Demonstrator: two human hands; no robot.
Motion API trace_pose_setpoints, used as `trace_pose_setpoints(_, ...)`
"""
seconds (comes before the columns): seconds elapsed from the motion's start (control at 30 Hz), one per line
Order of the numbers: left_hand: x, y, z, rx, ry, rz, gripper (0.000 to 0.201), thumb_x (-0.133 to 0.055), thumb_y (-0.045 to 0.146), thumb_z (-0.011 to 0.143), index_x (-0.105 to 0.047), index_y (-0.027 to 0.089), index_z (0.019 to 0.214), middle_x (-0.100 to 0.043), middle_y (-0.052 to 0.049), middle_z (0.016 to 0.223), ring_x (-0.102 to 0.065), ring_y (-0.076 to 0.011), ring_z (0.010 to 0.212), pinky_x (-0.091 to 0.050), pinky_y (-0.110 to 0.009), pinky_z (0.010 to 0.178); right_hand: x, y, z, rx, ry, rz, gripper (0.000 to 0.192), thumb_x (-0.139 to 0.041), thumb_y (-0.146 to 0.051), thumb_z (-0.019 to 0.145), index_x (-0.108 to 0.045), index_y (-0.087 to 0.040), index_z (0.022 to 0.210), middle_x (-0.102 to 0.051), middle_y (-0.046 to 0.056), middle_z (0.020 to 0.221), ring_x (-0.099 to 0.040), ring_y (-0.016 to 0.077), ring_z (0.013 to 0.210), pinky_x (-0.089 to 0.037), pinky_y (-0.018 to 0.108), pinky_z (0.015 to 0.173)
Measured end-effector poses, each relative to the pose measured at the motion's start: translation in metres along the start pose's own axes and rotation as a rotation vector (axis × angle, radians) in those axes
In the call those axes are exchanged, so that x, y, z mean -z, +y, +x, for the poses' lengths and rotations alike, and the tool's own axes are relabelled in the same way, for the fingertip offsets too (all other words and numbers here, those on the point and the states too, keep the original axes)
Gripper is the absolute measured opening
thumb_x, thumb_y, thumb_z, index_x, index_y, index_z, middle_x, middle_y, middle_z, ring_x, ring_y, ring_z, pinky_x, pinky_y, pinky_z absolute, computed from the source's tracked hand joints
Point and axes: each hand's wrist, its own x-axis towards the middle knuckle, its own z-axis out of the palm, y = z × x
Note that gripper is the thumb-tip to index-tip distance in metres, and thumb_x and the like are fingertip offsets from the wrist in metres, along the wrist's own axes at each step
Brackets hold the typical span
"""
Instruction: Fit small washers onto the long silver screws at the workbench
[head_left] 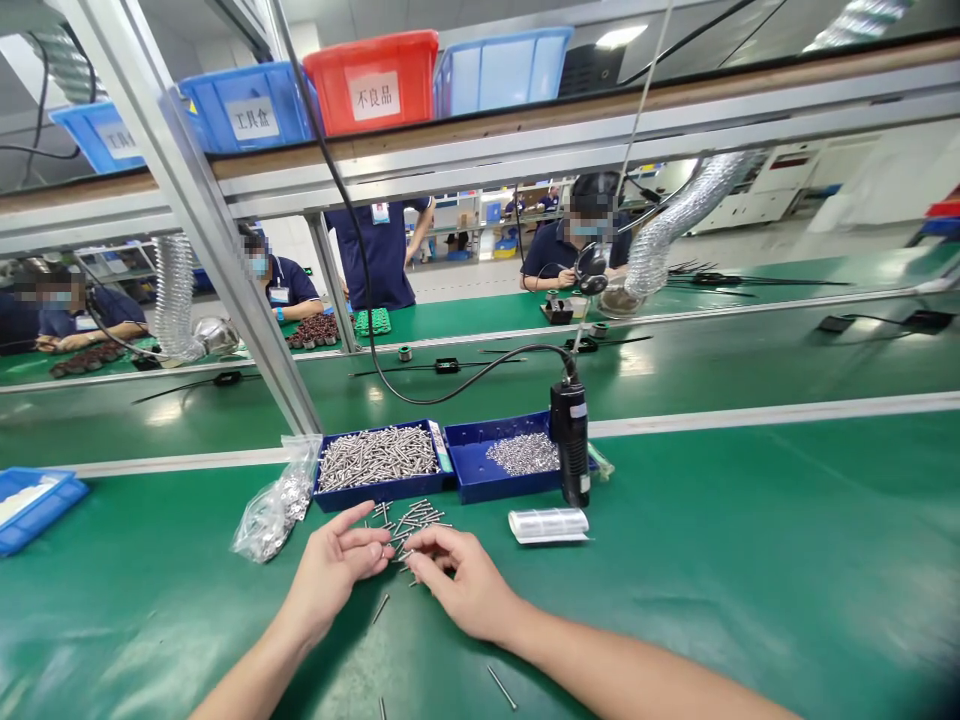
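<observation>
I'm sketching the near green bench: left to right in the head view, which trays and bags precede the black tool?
Blue plastic tray, clear bag of metal pieces, dark-blue tray of silver screws, another dark-blue tray of tiny metal pieces.

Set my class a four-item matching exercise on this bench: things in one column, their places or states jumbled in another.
1. Red bin
2. Clear bag
3. Black tool
4. Small screw pile

A. Close to left hand and right hand
B. Upright, a cable at its top
C. On the overhead shelf
D. Left of the screw-filled tray

Pairs: 1-C, 2-D, 3-B, 4-A
</observation>
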Motion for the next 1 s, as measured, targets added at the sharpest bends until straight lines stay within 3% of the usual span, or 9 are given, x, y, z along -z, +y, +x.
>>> trace_pose_setpoints(0.13,-0.004,-0.003,0.0,-0.013,-0.006,-0.025,0.097,-0.095,0.032,0.06,-0.047,0.01,0.142,-0.077,-0.016,0.1,-0.075,-0.0224,0.083,-0.06,-0.033,0.083,-0.004,0.004,0.004,-0.099,0.033,0.241,0.041,-0.072,-0.051,0.084,-0.07,-0.014,0.102,-0.072,0.008,0.084,-0.069,0.0193,0.073,-0.053,0.029,0.061)
trace_pose_setpoints(0.23,-0.008,-0.001,-0.004,-0.022,-0.023,-0.013,0.096,-0.095,0.033,0.061,-0.048,0.011,0.142,-0.078,-0.014,0.098,-0.075,-0.0204,0.079,-0.061,-0.031,0.082,-0.006,0.006,0.006,-0.109,0.039,0.285,0.046,-0.075,-0.054,0.081,-0.072,-0.013,0.101,-0.074,0.009,0.085,-0.07,0.0199,0.073,-0.054,0.029,0.061)
trace_pose_setpoints(0.57,-0.009,0.0,-0.007,-0.113,0.012,-0.055,0.087,-0.092,0.029,0.066,-0.049,0.011,0.139,-0.078,-0.014,0.1,-0.075,-0.0258,0.09,-0.061,-0.036,0.087,-0.007,-0.003,0.004,0.001,0.138,-0.043,0.017,-0.067,-0.033,0.086,-0.075,-0.018,0.085,-0.072,0.004,0.077,-0.064,0.0177,0.069,-0.049,0.028,0.062)
trace_pose_setpoints(0.8,-0.011,0.003,-0.009,-0.067,0.032,-0.102,0.093,-0.093,0.03,0.063,-0.048,0.014,0.142,-0.078,-0.015,0.104,-0.074,-0.0276,0.099,-0.061,-0.033,0.086,-0.006,-0.015,0.002,0.024,0.111,-0.1,0.018,-0.065,-0.031,0.085,-0.077,-0.019,0.08,-0.073,0.004,0.073,-0.06,0.0168,0.063,-0.046,0.027,0.058)
trace_pose_setpoints(1.0,-0.013,0.003,-0.009,-0.052,0.011,-0.109,0.088,-0.092,0.026,0.067,-0.046,0.012,0.142,-0.077,-0.015,0.104,-0.074,-0.0263,0.099,-0.061,-0.032,0.086,-0.005,-0.006,0.004,-0.011,0.072,-0.014,0.022,-0.066,-0.035,0.087,-0.078,-0.018,0.083,-0.071,0.003,0.072,-0.06,0.0159,0.06,-0.047,0.027,0.057)
